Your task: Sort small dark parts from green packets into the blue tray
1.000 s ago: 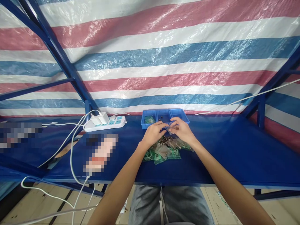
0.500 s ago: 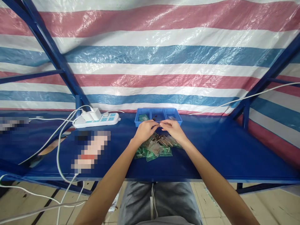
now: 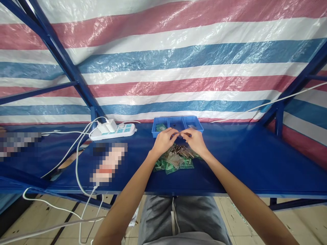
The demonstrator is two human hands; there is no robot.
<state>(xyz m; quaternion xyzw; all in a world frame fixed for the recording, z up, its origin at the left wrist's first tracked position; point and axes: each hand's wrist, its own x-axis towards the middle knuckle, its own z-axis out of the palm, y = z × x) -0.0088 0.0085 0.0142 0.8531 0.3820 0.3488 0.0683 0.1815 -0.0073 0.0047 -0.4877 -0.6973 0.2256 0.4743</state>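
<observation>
Blue counter (image 3: pixel 245 160); tray (image 3: pixel 155 133) toward its back, pile of bags and metal parts (image 3: pixel 175 160) nearer you. Your left hand (image 3: pixel 165 140) and right hand (image 3: pixel 194 140) pinch a small piece (image 3: pixel 180 134), mostly hidden, midway between them: neither grip nearer, long axis unreadable.

A blue table (image 3: pixel 245 163) carries a blue three-compartment tray (image 3: pixel 176 119) near its back edge, with green packets (image 3: pixel 171 166) and small metallic-looking pieces (image 3: pixel 184 150) heaped just in front of it; to the left lie a white power strip (image 3: pixel 107 136), a white cable (image 3: pixel 76 163) and, nearer the front edge, a pinkish object (image 3: pixel 110 165) blurred past recognition
</observation>
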